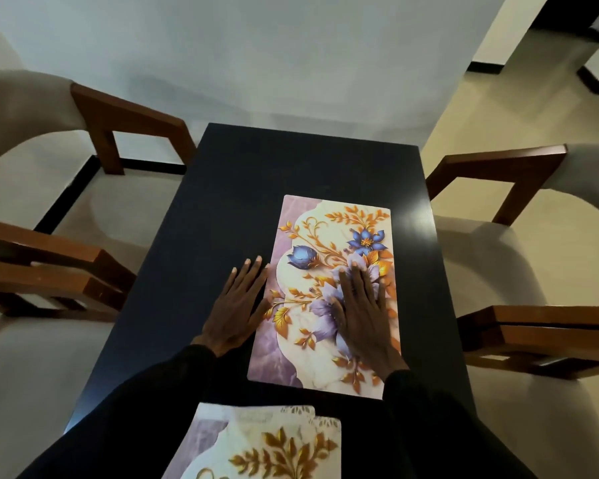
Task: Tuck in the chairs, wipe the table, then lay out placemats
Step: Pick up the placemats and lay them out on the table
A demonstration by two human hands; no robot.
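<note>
Floral placemat (329, 271) looks thin, light and slippery on the dark table (222, 202); right hand (363, 305) presses flat, left hand (239, 305) splayed at its edge, so slide rather than lift

Pale wall (256, 46), cream tiled floor (481, 108), black skirting (153, 164), dark doorway (561, 8)

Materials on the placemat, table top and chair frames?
Placemat: looks like printed plastic or vinyl, stiff, lies flat with a slight sheen. Table top: dark, smooth, matte; laminate or painted wood, can't tell. Chair frames: brown varnished wood, squared edges, with grey fabric upholstery.
</note>
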